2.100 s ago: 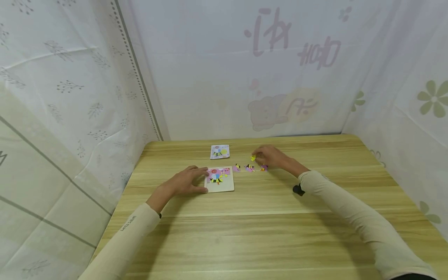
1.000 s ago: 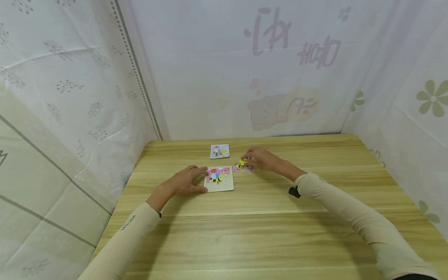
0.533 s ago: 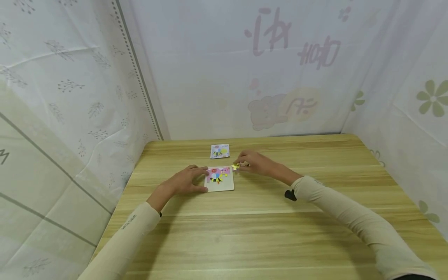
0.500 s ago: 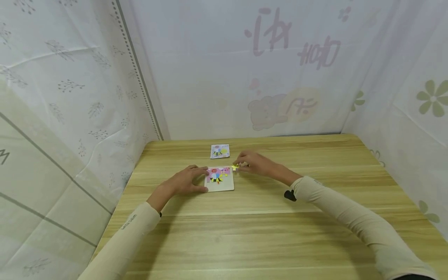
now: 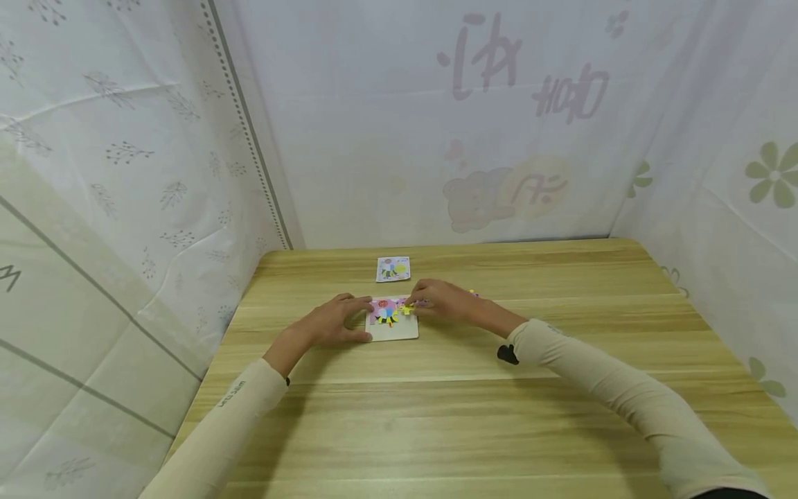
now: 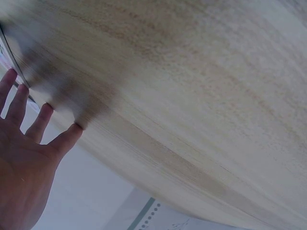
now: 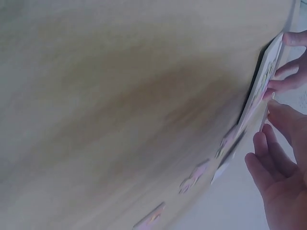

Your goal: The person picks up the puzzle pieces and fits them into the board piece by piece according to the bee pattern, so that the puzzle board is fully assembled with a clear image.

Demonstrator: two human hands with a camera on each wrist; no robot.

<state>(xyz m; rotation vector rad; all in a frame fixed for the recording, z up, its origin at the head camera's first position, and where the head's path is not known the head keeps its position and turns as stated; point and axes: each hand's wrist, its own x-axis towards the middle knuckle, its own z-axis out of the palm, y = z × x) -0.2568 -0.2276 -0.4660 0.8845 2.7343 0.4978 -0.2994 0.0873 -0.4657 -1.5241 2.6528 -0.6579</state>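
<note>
A square puzzle board [image 5: 393, 333] lies flat on the table; its upper part carries fitted pieces with a bee on pink, and its lower part is bare. My left hand [image 5: 330, 324] rests at the board's left edge, fingers spread, as the left wrist view also shows. Between the thumb and fingers of my right hand [image 5: 445, 302] is a yellow puzzle piece [image 5: 407, 310], held over the board's upper right. In the right wrist view, that hand [image 7: 283, 165] pinches the piece edge-on beside the tilted-looking board [image 7: 264, 79].
Loose pink puzzle pieces [image 7: 193, 177] lie in a row to the right of the board, mostly covered by my right hand in the head view. Behind the board lies a small picture card [image 5: 393, 269] with a bee. Patterned curtains surround the wooden table [image 5: 399, 423].
My right hand has carried the yellow puzzle piece leftward, from above the loose pieces to over the board's upper right. My left hand has stayed at the board's left edge.
</note>
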